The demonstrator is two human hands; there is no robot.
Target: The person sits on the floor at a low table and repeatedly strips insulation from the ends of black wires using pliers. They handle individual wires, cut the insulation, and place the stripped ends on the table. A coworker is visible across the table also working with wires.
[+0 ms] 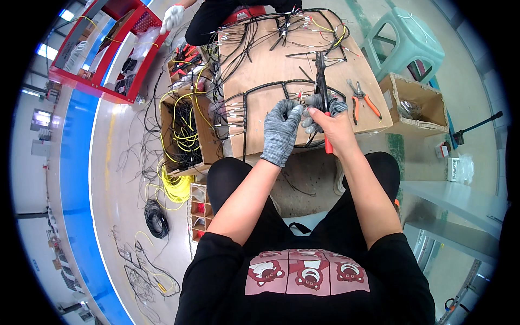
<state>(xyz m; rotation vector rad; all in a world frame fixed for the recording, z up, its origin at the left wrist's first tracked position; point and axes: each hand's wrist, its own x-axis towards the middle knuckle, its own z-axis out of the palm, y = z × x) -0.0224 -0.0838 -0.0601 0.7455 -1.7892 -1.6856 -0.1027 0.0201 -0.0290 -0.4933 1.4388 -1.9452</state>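
Observation:
My left hand (283,130), in a grey knit glove, is closed with its fingertips pinching a thin wire end with a small red and white tip (300,95). Close beside it, my right hand (335,129) is closed round red-handled pliers (321,73), whose dark head points away from me. Grey glove fabric shows around the fingers of that hand, while its back and wrist look bare. Beneath both hands lies a black wire harness (265,86) on a wooden board (265,59). Orange-handled pliers (366,101) rest on the board to the right.
Left of the board stands a cardboard box (203,127) of black and yellow cables, with a yellow coil (176,184) nearby. At right are another cardboard box (433,119) and a green stool (406,46). A co-worker's gloved hand (172,19) shows near a red rack (138,81).

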